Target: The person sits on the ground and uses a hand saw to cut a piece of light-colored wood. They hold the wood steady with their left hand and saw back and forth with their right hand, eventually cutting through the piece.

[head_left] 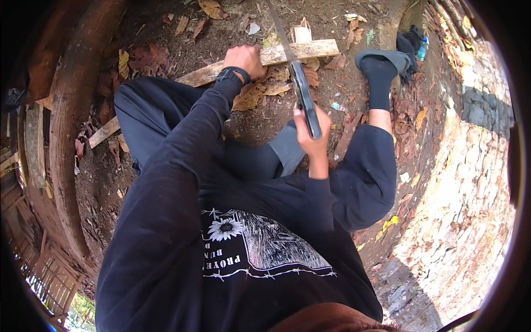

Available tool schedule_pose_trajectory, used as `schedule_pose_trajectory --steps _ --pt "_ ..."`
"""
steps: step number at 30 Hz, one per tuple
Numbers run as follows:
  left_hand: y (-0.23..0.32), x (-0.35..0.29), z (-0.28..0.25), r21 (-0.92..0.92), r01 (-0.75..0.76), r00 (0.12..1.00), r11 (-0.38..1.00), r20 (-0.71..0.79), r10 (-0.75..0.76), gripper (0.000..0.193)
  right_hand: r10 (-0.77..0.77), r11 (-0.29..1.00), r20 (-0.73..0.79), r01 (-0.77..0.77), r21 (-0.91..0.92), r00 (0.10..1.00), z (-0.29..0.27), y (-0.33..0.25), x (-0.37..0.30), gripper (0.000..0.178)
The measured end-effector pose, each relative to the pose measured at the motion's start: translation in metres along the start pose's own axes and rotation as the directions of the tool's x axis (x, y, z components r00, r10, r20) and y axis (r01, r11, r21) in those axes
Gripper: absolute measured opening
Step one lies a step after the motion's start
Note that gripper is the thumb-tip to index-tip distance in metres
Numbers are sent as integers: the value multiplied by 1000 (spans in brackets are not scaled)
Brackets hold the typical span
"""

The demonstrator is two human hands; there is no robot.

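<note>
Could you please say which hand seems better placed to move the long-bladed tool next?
Probably the right hand: it grips the handle, blade crossing the wooden plank, while the left hand rests on it.

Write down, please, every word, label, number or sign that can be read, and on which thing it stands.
Black shirt: white capital letters near a flower print, upside down, partly hidden by the left sleeve; I do not copy the wording.
Small bottle: any print too small to read.
Wrapper scrap: too small to read.
Black tool handle: no lettering I can make out.
</note>
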State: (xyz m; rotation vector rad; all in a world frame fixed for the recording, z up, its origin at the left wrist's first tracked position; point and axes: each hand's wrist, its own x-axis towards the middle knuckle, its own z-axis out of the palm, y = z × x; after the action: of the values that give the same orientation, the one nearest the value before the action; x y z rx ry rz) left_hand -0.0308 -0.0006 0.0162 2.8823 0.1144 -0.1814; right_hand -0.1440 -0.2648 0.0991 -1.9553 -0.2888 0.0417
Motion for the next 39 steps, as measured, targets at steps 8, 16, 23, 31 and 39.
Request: schedule_pose_trajectory --steps 8,16,23,31,39 --pt "-15 11 -12 -70 54 998 996 -4 -55 49 -11 995 20 13 -98 1000 -53 -16 -41 12" --pt "-13 11 -10 -77 52 998 996 -17 -54 44 147 988 -113 -139 73 983 -68 -48 -79 12" --pt "-15 12 -20 -89 34 997 995 73 -27 50 118 991 -54 -114 76 992 -51 -20 -74 17" --pt "-18 15 -10 -73 38 999 997 33 -36 51 107 990 -26 -109 -94 994 -58 -31 -85 16" --pt "-19 13 -6 -57 36 999 998 -18 -37 46 56 993 -9 -57 -99 998 -64 -30 -104 11"
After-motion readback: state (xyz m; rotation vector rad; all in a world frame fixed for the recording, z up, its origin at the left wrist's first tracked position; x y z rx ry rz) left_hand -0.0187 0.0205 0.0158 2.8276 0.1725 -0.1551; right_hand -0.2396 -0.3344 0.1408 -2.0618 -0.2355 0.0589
